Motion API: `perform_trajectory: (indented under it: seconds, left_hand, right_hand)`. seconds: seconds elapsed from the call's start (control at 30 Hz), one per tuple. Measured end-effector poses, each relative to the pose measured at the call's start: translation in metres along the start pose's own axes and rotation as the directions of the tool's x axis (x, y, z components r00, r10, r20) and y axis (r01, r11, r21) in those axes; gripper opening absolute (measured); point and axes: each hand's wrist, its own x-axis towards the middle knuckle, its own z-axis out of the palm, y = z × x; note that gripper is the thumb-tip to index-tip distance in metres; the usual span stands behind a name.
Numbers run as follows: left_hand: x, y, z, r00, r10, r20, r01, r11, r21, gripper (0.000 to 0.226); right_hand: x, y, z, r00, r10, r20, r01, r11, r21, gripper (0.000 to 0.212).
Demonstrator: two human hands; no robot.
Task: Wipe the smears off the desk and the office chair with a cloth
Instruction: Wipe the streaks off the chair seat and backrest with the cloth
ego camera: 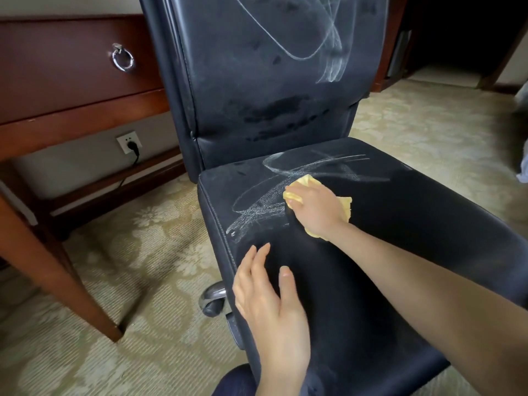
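Head view: mid-wipe on chair seat [400, 224]. R hand [314, 210], fingers curled over yellow cloth [345, 208], pressing it at edge of white smears [257, 210]. L hand [271, 304] flat, fingers straight, steadying seat front. Next, prob: sweep left across scribble w/ firm pressure, then backrest marks [328, 61].

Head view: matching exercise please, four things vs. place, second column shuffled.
1. cloth
2. left hand
3. ring pull
4. plug

A. in the wall socket
B. on the drawer front
C. under the right hand, on the seat
D. resting on the seat's near part

Pairs: 1-C; 2-D; 3-B; 4-A
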Motion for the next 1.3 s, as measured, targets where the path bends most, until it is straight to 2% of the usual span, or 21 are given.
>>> perform_trajectory:
  seconds: [0.07, 0.13, 0.2, 0.3, 0.4, 0.5, 0.6, 0.67, 0.77, 0.9, 1.03, 1.13, 1.2, 1.3]
  left_hand:
    - [0.005, 0.001, -0.004, 0.993, -0.104, -0.053, 0.090, 0.971, -0.219, 0.043]
    - [0.009, -0.001, -0.006, 0.975, -0.197, -0.102, 0.160, 0.944, -0.287, 0.043]
    - [0.020, -0.006, -0.007, 0.971, -0.217, -0.098, 0.191, 0.955, -0.226, 0.039]
    - [0.038, -0.008, 0.001, 0.966, -0.254, -0.057, 0.252, 0.967, -0.041, 0.043]
    - [0.044, -0.008, 0.007, 0.973, -0.228, -0.040, 0.230, 0.972, 0.043, 0.050]
    - [0.038, -0.017, 0.007, 0.981, -0.183, -0.066, 0.183, 0.983, -0.008, 0.052]
    - [0.030, -0.025, 0.006, 0.971, -0.196, -0.141, 0.183, 0.978, -0.101, 0.050]
    - [0.028, -0.027, 0.006, 0.970, -0.173, -0.172, 0.157, 0.983, -0.099, 0.051]
    - [0.027, -0.026, 0.007, 0.977, -0.093, -0.191, 0.085, 0.995, -0.053, 0.062]
    - [0.024, -0.026, 0.006, 0.969, -0.038, -0.245, 0.031, 0.999, -0.034, 0.054]
    - [0.022, -0.026, 0.006, 0.956, -0.036, -0.291, 0.019, 0.998, -0.061, 0.045]
    - [0.024, -0.026, 0.006, 0.955, -0.050, -0.291, 0.029, 0.997, -0.075, 0.046]
    - [0.025, -0.025, 0.006, 0.957, -0.061, -0.283, 0.040, 0.996, -0.077, 0.048]
    - [0.025, -0.022, 0.006, 0.961, -0.060, -0.272, 0.041, 0.996, -0.075, 0.049]
  right_hand:
    - [-0.009, -0.009, -0.002, 0.994, -0.106, 0.031, 0.104, 0.994, 0.040, 0.035]
    - [-0.023, -0.014, -0.007, 0.971, -0.229, 0.062, 0.222, 0.970, 0.101, 0.034]
    - [-0.039, -0.019, -0.010, 0.941, -0.333, 0.058, 0.321, 0.934, 0.154, 0.034]
    - [-0.061, -0.022, -0.020, 0.887, -0.448, 0.109, 0.417, 0.881, 0.224, 0.036]
    - [-0.082, -0.018, -0.028, 0.773, -0.612, 0.169, 0.566, 0.784, 0.254, 0.032]
    - [-0.090, -0.006, -0.035, 0.694, -0.675, 0.250, 0.599, 0.734, 0.320, 0.038]
    - [-0.074, -0.004, -0.039, 0.606, -0.739, 0.295, 0.636, 0.673, 0.378, 0.034]
    - [-0.057, -0.011, -0.035, 0.570, -0.762, 0.307, 0.652, 0.647, 0.395, 0.035]
    - [-0.031, -0.028, -0.021, 0.574, -0.764, 0.294, 0.660, 0.644, 0.386, 0.036]
    - [0.003, -0.061, -0.001, 0.609, -0.731, 0.308, 0.636, 0.682, 0.362, 0.034]
    - [0.026, -0.090, 0.018, 0.696, -0.664, 0.272, 0.593, 0.746, 0.303, 0.032]
    - [0.026, -0.098, 0.024, 0.742, -0.629, 0.231, 0.565, 0.772, 0.289, 0.031]
    - [0.020, -0.096, 0.022, 0.741, -0.636, 0.216, 0.565, 0.764, 0.311, 0.031]
    - [0.008, -0.087, 0.015, 0.700, -0.676, 0.229, 0.588, 0.728, 0.352, 0.033]
